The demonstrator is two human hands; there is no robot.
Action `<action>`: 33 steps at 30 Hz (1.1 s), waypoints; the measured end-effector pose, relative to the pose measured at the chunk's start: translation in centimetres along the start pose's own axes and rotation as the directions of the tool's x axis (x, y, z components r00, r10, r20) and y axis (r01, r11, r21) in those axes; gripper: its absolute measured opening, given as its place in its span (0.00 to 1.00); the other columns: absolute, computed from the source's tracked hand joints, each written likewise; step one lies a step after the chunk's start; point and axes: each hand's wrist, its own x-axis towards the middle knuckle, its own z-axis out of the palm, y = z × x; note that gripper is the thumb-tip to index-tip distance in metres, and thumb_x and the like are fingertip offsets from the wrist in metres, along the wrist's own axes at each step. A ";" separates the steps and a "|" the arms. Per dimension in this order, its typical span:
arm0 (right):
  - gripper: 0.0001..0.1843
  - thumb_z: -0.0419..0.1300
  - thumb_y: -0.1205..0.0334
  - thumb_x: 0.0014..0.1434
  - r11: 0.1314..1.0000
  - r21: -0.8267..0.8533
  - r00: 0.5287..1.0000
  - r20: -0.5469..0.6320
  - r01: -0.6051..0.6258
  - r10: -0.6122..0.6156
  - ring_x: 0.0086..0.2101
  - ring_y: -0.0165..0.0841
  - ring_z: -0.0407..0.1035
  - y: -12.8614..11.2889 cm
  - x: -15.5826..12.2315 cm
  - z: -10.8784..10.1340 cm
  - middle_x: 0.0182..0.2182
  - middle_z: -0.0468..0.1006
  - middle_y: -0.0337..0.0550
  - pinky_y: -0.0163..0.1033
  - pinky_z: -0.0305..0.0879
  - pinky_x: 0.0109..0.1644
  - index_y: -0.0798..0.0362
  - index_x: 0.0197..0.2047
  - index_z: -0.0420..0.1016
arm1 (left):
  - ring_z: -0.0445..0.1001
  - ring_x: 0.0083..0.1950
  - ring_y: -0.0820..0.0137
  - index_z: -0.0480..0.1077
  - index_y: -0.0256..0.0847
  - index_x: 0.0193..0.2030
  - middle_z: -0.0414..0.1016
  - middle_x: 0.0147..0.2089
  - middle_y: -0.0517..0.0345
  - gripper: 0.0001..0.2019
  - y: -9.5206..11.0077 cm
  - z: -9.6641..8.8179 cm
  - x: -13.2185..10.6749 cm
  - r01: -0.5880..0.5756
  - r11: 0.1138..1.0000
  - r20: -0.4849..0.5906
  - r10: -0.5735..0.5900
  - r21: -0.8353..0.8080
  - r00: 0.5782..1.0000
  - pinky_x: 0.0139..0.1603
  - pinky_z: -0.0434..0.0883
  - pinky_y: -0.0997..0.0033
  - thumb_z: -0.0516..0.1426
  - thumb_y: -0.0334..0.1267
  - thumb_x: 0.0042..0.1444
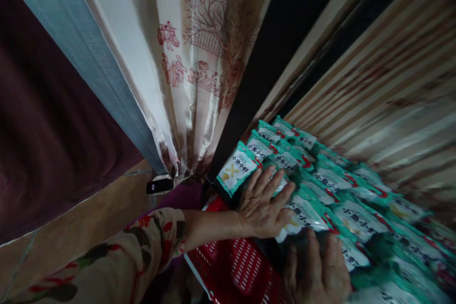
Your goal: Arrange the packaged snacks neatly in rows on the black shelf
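Observation:
Rows of green-and-white snack packets (pixel 359 218) with dark lettering and red marks lie in overlapping ranks across the right side. My left hand (pixel 265 206) rests on the packets near their left end, palm down with its fingers stretched out and spread. Just above its fingertips is a single packet (pixel 237 168) at the end of a row. My right hand (pixel 318 270) is lower, at the near edge of the packets, slightly blurred, with its fingers extended and apart. I see nothing gripped in either hand.
A red perforated plastic basket (pixel 245 266) sits below my left forearm. Pale printed curtains (pixel 206 57) hang ahead, split by a dark post (pixel 263 57). More striped curtain (pixel 402 80) hangs to the right, and a dark maroon cloth (pixel 53 118) to the left. A small black object (pixel 159 186) lies near the floor.

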 end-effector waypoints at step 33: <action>0.18 0.49 0.64 0.64 0.994 -0.042 0.827 0.552 -0.097 0.104 0.62 0.45 0.52 -2.0 11.9 0.7 0.52 0.74 0.50 0.57 0.40 0.66 0.57 0.54 0.70 | 0.39 0.72 0.56 0.52 0.32 0.66 0.47 0.70 0.40 0.26 -4.1 0.4 1.6 0.315 0.949 -0.288 -0.310 -0.030 0.906 0.68 0.46 0.47 0.44 0.42 0.63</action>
